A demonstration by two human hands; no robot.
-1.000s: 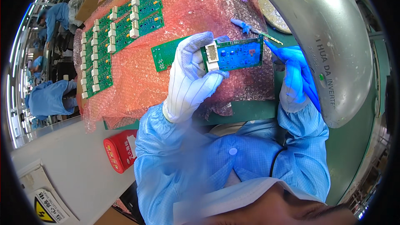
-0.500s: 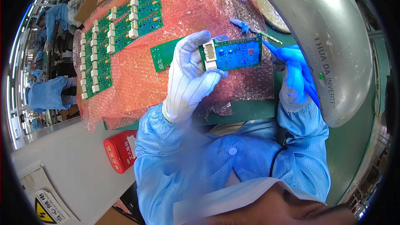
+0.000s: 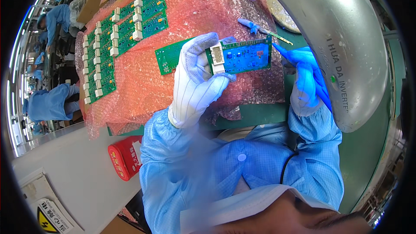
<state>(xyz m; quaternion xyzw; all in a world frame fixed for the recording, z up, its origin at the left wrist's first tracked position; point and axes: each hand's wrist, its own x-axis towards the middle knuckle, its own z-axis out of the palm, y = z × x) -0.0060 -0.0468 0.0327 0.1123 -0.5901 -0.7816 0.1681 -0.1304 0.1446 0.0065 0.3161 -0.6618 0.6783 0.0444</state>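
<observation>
My gloved left hand (image 3: 193,80) grips a green circuit board (image 3: 247,56) by its left end, fingers behind and thumb along the lower edge. A white connector block (image 3: 217,54) sits at that end, and blue light covers most of the board's face. My gloved right hand (image 3: 305,73), also lit blue, reaches out a pointed index finger close to the board's right edge. Its other fingers are loosely bent, no held thing shows, and the lamp hood hides part of it. Behind my left hand, another green board (image 3: 170,58) lies on pink bubble wrap.
Rows of boards with white connectors (image 3: 114,44) lie on the bubble wrap (image 3: 195,8). A thin tool with a wrapped end (image 3: 260,29) rests beyond the held board. A grey lamp hood (image 3: 346,52) overhangs the right. A red tin (image 3: 125,158) stands lower left; people work farther left.
Both hands and the held board stay almost in place. The view shifts very slightly, and a person in the left background has moved a little.
</observation>
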